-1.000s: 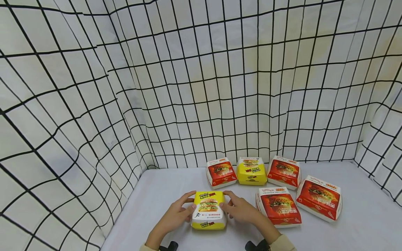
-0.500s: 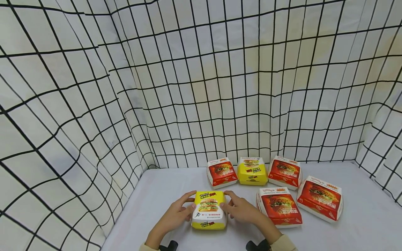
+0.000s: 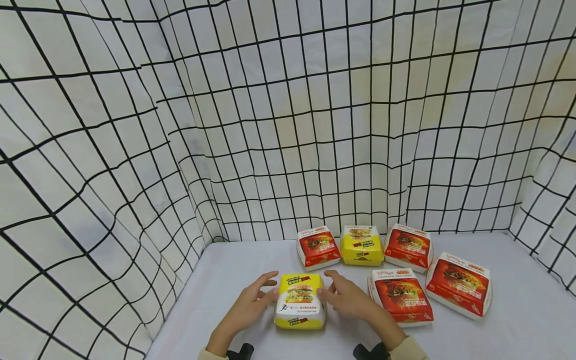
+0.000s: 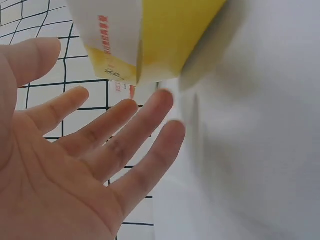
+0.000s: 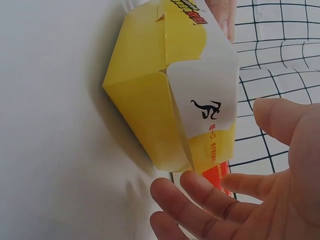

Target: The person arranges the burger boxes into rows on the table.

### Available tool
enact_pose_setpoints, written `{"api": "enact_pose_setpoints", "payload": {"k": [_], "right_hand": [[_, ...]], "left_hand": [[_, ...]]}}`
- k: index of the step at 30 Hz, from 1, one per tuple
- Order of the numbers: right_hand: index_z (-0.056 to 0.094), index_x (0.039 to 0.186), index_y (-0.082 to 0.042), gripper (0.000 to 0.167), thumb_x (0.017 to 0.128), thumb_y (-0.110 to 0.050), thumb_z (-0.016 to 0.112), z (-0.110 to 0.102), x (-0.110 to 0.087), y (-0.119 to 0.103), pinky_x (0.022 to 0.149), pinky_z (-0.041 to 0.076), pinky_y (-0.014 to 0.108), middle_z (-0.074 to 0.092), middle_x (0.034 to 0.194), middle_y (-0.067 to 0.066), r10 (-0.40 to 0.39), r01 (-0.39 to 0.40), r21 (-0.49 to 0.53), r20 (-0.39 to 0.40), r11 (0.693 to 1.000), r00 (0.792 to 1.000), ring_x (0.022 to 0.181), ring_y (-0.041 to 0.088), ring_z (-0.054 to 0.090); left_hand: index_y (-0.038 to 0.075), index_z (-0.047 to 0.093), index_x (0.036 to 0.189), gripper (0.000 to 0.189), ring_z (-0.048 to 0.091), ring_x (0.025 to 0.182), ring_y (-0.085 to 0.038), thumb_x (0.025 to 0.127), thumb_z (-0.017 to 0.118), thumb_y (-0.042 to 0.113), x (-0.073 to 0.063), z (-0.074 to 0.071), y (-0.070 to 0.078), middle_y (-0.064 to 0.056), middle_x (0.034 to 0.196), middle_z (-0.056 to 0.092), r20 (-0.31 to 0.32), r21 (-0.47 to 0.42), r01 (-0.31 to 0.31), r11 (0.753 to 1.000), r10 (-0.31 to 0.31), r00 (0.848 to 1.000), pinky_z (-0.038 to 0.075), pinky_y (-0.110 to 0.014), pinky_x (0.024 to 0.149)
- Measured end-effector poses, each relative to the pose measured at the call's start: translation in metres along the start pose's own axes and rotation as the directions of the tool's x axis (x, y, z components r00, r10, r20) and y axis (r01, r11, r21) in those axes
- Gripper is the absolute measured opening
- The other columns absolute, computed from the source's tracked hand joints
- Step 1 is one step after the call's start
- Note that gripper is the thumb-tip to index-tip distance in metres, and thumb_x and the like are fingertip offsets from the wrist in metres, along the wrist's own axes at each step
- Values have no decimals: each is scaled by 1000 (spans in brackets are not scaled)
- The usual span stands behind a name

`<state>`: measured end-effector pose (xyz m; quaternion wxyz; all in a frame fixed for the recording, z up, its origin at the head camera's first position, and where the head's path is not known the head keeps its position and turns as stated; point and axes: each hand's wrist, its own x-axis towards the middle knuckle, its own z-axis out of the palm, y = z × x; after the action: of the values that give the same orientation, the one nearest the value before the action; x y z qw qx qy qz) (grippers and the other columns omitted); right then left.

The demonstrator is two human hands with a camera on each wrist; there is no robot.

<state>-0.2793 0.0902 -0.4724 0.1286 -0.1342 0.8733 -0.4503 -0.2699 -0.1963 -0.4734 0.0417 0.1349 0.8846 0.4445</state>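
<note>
A yellow and white burger box [image 3: 299, 302] sits on the white table between my two hands, its lid closed and a burger printed on top. Left of it is my left hand [image 3: 250, 305], fingers spread; the left wrist view shows its bare palm [image 4: 65, 175] and a gap to the box. On the other side, my right hand [image 3: 348, 298] has its fingers loosely extended. In the right wrist view its thumb [image 5: 280, 120] stands off the box, while the fingertips lie near a lower corner; whether they touch is unclear.
Behind stand a red burger box [image 3: 318, 248], another yellow box [image 3: 361, 246] and a second red one [image 3: 407, 247]. Two more red boxes, one nearer [image 3: 400, 296] and one farther right [image 3: 459, 285], lie beside my right forearm. A white wall with a black grid [image 3: 315, 125] encloses the table.
Both hands have let go of the yellow burger box and drawn slightly outward from its sides, fingers spreading. The box and the others stay where they were.
</note>
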Motion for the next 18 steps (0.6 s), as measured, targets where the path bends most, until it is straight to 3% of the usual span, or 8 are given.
{"api": "enact_pose_setpoints", "payload": {"k": [7, 13, 18], "right_hand": [[43, 151, -4, 66, 99, -40, 65, -6, -5, -12, 61, 45, 30, 58, 99, 4, -63, 63, -8, -88, 998, 994, 77, 17, 55], [47, 147, -8, 60, 98, -36, 69, -18, -9, -29, 72, 52, 32, 61, 112, 6, -87, 88, -1, -166, 996, 982, 93, 18, 58], [45, 150, -8, 63, 97, -33, 69, -36, -2, -40, 85, 57, 41, 62, 125, 10, -99, 86, -67, -224, 994, 969, 105, 21, 61]], "left_hand": [[20, 55, 143, 42, 63, 119, -28, 103, 61, 31, 4, -1, 12, -9, 139, 63, -147, 97, -41, 994, 55, 988, 52, -47, 93], [19, 59, 138, 38, 63, 116, -25, 101, 64, 24, 7, -3, 28, -2, 130, 66, -255, 158, -79, 984, 118, 960, 52, -50, 95], [18, 63, 131, 32, 66, 109, -20, 100, 67, 23, 24, -11, 45, -1, 123, 70, -280, 183, -104, 978, 153, 948, 53, -48, 92]]}}
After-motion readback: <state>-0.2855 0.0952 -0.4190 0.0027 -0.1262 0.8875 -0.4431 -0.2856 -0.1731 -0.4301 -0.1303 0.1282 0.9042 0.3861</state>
